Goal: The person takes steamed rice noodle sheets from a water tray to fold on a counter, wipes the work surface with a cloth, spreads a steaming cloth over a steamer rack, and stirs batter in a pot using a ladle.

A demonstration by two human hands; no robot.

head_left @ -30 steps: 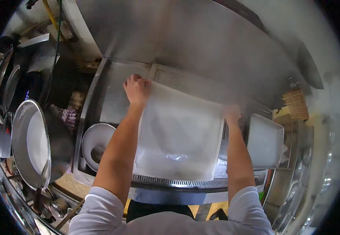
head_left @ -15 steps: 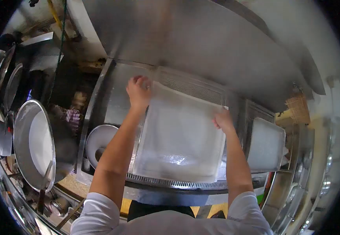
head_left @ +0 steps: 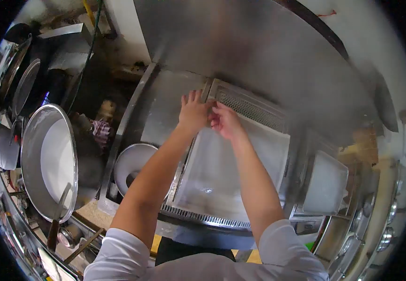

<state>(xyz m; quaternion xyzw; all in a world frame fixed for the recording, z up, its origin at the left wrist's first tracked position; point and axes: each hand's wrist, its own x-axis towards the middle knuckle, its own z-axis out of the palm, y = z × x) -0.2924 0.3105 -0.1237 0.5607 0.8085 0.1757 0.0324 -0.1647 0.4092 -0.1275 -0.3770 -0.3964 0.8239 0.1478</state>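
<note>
A white cloth-like sheet [head_left: 217, 173] lies smooth over a perforated metal tray [head_left: 254, 110], whose holes show along the far side. My left hand [head_left: 194, 112] is at the sheet's far left corner, palm down with its fingers spread. Beside it, nearly touching its thumb, my right hand [head_left: 226, 122] has its fingers curled over the same corner. What those curled fingers hold, if anything, is hidden. The sheet's far right corner lies free of both hands.
A large pot of white liquid [head_left: 58, 154] with a ladle [head_left: 61, 206] stands left. Nearer is a round metal bowl [head_left: 130, 161]. A second white-covered tray [head_left: 325, 185] sits right. Vapour hangs before the steel back panel [head_left: 240, 42].
My right hand has moved left from the sheet's far right corner to my left hand. My left hand's fingers have spread. The view has shifted slightly.
</note>
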